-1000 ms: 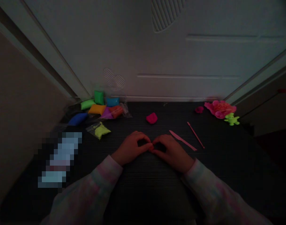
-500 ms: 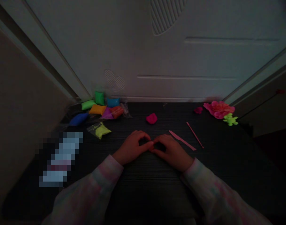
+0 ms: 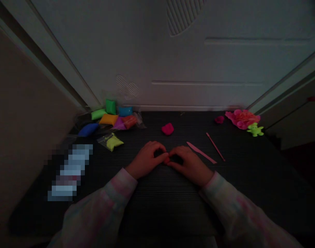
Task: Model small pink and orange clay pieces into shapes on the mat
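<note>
Reddish piece [image 3: 167, 159]: fingers [image 3: 161, 158] are hiding most of it.
Pixelated patch [image 3: 71, 172], left of fingers: I am losing all detail.
Striped relief [image 3: 183, 15], beyond fingers: top edge is cutting it off.

Pinkish red on the small held piece [image 3: 166, 159], hot pink on the lump [image 3: 167, 129]. Plain pink for both the knife [image 3: 201, 152] and the thin tool [image 3: 215, 146]. Lime yellow on the bear shape [image 3: 255, 130]; pink with a coral middle on the ruffled piece [image 3: 241, 119]. Light green, green, blue, orange, purple, red-orange and deep blue among the packets [image 3: 108, 119], yellow-green in the nearer packet [image 3: 114, 141]. Blotches of pink, pale teal and off-white over the sleeves [image 3: 95, 206]. Fine lines across the black tabletop [image 3: 152, 199], stripes inside the heart [image 3: 126, 86] on the greyish panel [image 3: 136, 44].
</note>
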A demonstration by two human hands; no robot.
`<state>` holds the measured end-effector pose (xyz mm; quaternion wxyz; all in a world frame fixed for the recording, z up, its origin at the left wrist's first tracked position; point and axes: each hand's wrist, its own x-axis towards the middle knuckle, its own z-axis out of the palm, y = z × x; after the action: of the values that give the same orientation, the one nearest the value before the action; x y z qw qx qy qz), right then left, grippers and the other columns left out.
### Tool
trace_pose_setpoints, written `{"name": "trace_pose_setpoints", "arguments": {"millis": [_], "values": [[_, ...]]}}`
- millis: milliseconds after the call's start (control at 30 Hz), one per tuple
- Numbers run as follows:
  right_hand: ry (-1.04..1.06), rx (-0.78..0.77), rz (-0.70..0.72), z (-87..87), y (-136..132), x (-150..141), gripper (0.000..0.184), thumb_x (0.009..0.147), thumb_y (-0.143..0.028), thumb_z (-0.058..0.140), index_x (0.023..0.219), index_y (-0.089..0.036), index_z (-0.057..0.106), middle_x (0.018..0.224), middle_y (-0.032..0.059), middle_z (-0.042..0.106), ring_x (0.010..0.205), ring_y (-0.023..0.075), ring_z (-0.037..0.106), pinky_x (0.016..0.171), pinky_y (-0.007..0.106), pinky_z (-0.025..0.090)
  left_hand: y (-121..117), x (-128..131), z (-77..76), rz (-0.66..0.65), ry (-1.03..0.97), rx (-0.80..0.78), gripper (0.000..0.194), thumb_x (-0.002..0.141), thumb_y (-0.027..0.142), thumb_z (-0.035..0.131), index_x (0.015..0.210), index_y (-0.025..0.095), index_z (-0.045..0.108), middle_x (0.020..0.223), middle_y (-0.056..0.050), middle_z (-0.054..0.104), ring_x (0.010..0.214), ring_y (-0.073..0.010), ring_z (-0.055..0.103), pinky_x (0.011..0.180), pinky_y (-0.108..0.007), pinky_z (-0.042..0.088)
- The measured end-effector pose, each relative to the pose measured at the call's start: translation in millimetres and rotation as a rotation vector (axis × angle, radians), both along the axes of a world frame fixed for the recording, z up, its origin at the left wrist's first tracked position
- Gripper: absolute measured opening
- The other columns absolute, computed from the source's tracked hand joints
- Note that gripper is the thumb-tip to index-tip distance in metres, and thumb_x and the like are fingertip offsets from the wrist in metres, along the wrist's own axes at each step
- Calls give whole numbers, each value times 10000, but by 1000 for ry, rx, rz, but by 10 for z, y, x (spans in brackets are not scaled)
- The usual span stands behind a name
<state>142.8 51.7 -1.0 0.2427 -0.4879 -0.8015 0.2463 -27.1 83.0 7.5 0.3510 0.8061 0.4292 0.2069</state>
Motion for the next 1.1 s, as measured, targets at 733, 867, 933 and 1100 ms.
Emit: {"name": "trace_pose_setpoints", "arguments": {"millis": [733,867,933,1100], "values": [[623,-312,-219,77,-53,-44,139,699,-255,578,830,-211,590,808,-7,624,763,127,567,712,279,445,-47,-22,1,226,-494,-431,256,614,257,633,865,205,640,919,-7,648,866,-174,574,818,-317,419],[642,-300,-245,38,-54,-69,151,695,-276,578,829,-205,579,801,3,621,755,140,568,693,286,450,-38,-19,-47,245,-528,-479,271,610,256,632,875,203,639,903,-15,657,827,-176,587,781,-324,444],[629,-261,-260,18,-54,-77,146,690,-280,583,815,-205,574,787,2,618,737,141,567,678,285,452,-41,-13,-58,252,-573,-542,300,604,240,637,899,187,626,873,-25,663,777,-168,598,748,-324,459],[593,-186,-257,25,-71,-78,121,713,-265,559,823,-219,581,804,-2,628,741,137,571,680,283,455,-75,17,-55,259,-708,-577,198,623,198,624,820,187,641,849,-8,664,800,-154,591,783,-309,442]]}}
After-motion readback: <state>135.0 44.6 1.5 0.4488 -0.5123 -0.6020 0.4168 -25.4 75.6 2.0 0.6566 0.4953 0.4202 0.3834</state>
